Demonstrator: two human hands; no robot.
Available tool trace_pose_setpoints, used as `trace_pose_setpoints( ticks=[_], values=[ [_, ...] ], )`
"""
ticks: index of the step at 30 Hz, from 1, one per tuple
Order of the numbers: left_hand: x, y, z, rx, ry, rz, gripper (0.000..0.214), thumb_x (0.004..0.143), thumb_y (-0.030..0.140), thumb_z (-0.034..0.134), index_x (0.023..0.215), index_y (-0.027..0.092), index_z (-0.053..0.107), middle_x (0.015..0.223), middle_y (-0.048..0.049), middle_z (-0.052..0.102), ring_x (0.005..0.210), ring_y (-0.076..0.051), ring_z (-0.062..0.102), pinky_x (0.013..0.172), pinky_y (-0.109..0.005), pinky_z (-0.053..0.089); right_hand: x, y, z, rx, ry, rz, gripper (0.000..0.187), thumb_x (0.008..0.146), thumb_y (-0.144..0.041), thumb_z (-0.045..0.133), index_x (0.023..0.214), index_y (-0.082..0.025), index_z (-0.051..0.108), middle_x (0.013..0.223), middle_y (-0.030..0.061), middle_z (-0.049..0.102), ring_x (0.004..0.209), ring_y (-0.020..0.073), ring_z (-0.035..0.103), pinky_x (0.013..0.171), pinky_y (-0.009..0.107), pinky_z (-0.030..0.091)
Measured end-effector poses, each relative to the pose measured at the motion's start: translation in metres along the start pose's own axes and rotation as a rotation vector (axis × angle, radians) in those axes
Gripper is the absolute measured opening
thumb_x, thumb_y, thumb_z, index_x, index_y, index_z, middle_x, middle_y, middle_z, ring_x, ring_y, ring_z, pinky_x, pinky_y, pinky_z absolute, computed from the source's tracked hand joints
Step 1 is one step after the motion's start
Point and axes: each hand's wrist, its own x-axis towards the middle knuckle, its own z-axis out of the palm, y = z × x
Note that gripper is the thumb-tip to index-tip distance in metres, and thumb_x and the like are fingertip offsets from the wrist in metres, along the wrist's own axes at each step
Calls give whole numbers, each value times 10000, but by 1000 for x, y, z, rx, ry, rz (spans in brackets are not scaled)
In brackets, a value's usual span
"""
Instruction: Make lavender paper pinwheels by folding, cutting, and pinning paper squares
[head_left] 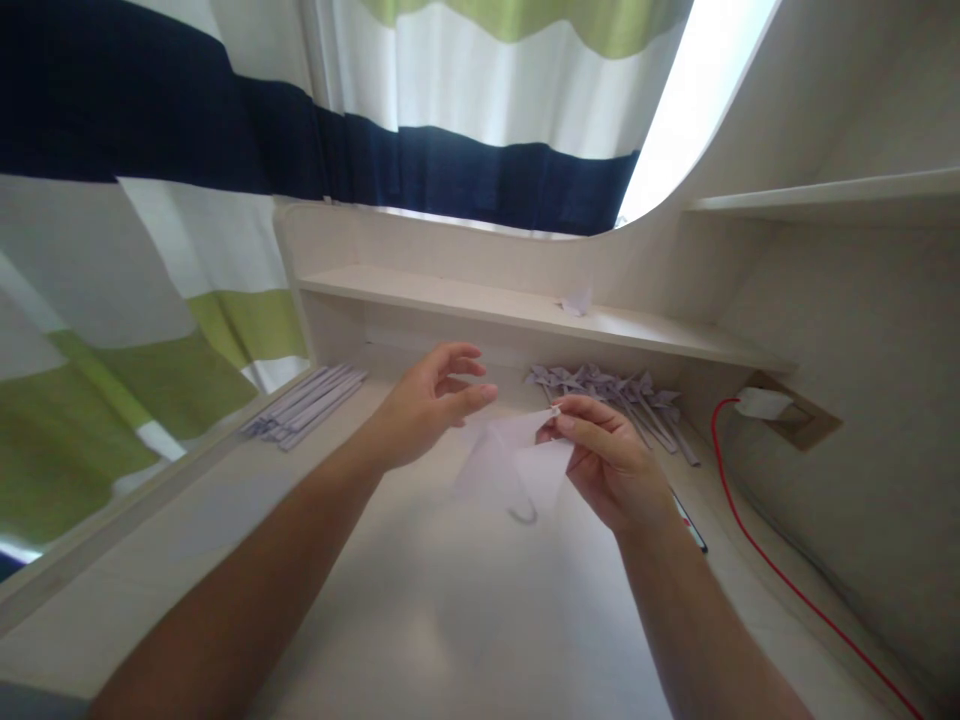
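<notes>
R arm [686, 605]: paper [514, 445] btwn fingers [596, 434]

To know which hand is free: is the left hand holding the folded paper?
No: the right hand pinches the folded paper; the left hand is open.

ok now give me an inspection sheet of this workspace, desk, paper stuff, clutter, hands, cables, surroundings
Surface: smooth, pale desk with a soft sheen
Job's things: thin white folded paper, blurred, held above the desk; rolled white paper tubes bundled at left; white paper pinwheels on sticks at back right; small white folded piece on the long pale shelf
Clutter: flat dark-edged device, probably a phone, partly hidden
Left hand: raised, fingers loosely curled, holding nothing
Right hand: pinching the folded paper
Cables: thin red cable from a white plastic plug; grey cable beside it
Surroundings: navy, white and green striped fabric curtain
</notes>
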Motion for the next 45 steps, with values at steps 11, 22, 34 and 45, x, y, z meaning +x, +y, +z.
trace_pose_setpoints(
  ticks=[11, 22, 34, 45],
  values=[
    [1, -6, 12, -174, -245, -196, 404, 746, 430, 836, 1022, 147, 749, 930, -86, 749, 762, -170, 679, 583, -242, 554, 0, -6, -12, -212, 156, -344, 109, 786, -205, 855, 874, -255, 816, 768, 12, 807, 718, 165, 756, 738, 305, 620],
    [-23, 15, 25, 124, -67, 121, 250, 946, 362, 644, 987, 172, 801, 933, -46, 795, 824, -175, 686, 706, -251, 509, -17, 5, 3, -641, 164, -480, 94, 844, -214, 826, 925, -261, 820, 887, 31, 786, 815, 199, 739, 776, 339, 613],
    [-36, 28, 28, 210, -118, 214, 212, 960, 260, 601, 924, 188, 798, 887, -15, 779, 797, -146, 682, 667, -212, 490, -23, 3, 14, -752, 139, -530, 198, 873, -126, 760, 940, -301, 823, 918, 10, 784, 853, 186, 727, 822, 333, 576],
    [-37, 31, 24, 272, -145, 244, 208, 963, 317, 626, 938, 191, 789, 907, -28, 787, 844, -170, 699, 721, -242, 502, -26, 0, 15, -807, 118, -569, 163, 881, -140, 734, 921, -272, 821, 903, 37, 779, 843, 216, 720, 808, 368, 601]
  ],
)
